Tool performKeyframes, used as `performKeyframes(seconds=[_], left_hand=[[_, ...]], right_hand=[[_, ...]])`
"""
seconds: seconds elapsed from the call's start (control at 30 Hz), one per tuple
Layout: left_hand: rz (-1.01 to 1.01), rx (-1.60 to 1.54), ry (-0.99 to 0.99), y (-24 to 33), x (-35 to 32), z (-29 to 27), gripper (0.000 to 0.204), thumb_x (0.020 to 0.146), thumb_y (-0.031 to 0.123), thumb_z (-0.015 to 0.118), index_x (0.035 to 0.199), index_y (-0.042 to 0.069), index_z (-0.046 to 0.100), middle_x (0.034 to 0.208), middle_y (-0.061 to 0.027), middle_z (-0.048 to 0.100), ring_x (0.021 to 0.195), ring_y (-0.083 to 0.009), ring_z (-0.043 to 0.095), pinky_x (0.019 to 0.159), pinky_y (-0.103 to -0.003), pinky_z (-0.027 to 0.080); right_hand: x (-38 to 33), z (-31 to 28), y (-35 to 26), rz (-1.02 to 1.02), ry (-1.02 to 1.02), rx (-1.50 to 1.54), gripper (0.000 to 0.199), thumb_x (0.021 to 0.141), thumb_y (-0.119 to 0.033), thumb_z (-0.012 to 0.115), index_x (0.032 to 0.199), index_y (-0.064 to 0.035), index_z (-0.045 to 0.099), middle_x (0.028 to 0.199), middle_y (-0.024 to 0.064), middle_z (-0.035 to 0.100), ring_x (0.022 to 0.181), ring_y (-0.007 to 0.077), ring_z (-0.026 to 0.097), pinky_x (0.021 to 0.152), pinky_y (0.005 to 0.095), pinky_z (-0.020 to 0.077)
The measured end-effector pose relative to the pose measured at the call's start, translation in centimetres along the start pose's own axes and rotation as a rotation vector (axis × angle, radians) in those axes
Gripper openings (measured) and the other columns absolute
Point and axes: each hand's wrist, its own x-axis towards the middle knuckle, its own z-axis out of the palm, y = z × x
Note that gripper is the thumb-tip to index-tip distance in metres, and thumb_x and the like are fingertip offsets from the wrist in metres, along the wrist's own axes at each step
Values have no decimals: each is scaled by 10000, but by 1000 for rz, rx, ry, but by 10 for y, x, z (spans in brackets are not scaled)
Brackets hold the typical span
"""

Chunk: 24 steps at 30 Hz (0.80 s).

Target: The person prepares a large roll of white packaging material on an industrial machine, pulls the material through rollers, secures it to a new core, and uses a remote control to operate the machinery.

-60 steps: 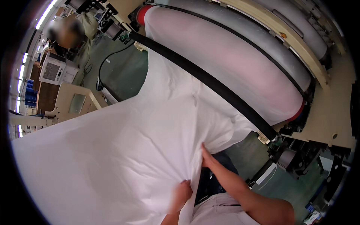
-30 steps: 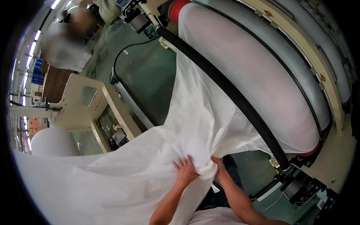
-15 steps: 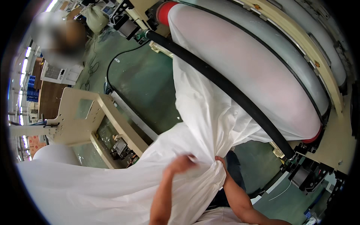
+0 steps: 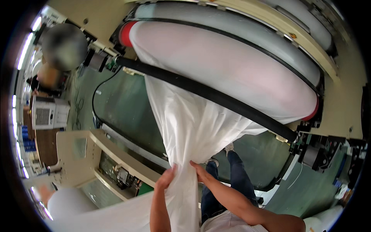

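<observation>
A long white sheet of thin, fabric-like material (image 4: 201,127) hangs from the large roller and is bunched into a narrow bundle in front of me. On the bundle's left edge, my left hand (image 4: 166,178) is closed around the material. My right hand (image 4: 198,171) grips the opposite edge at about the same height, its fingers partly hidden. Beyond the hands the sheet fans out in creases up to the pinkish-white roller (image 4: 220,62) with red ends, passing behind a black bar (image 4: 201,88). Below the hands it trails down and to the left.
A cream machine frame (image 4: 73,147) stands on the left, with a white roll (image 4: 71,203) near it. Bar mounts and a motor (image 4: 315,157) jut out at right. A black cable (image 4: 94,96) runs over the green floor (image 4: 123,104). My legs (image 4: 235,170) stand under the sheet.
My left hand has come onto the sheet's left edge, after moving blurred above it. The sheet is gathered narrower, and both hands lie farther left in view. The view has turned.
</observation>
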Motion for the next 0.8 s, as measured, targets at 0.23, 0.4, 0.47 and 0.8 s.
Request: performKeyframes(seconds=[0.23,0.4,0.47,0.8], left_hand=[[240,840,424,38,-32,59,841,663,553,877,1225,-24,634,1192,-228,689,1135,-370,653,952,-439,512],[19,854,164,35,-8,59,713,685,603,816,1107,44,684,1066,-195,735,1032,-382,695,884,-486,542],[121,928,133,45,9,61,595,773,537,741,1115,53,687,1050,-202,736,1011,-410,691,872,-512,550],[192,887,219,23,56,70,511,858,457,687,1159,44,675,1006,-214,739,964,-415,704,847,-519,562]], right_hand=[[10,37,-3,-224,208,-203,416,855,-230,737,1177,14,637,1019,148,690,864,275,702,748,430,602],[24,16,-8,-172,309,-55,332,788,-103,695,1081,42,637,936,170,675,791,306,698,684,474,594],[39,5,-11,-207,317,140,271,781,-75,673,1003,66,604,857,163,637,702,321,673,651,486,581],[62,-8,-38,-135,344,114,277,791,-45,644,1019,81,550,851,176,605,737,342,661,680,520,579]])
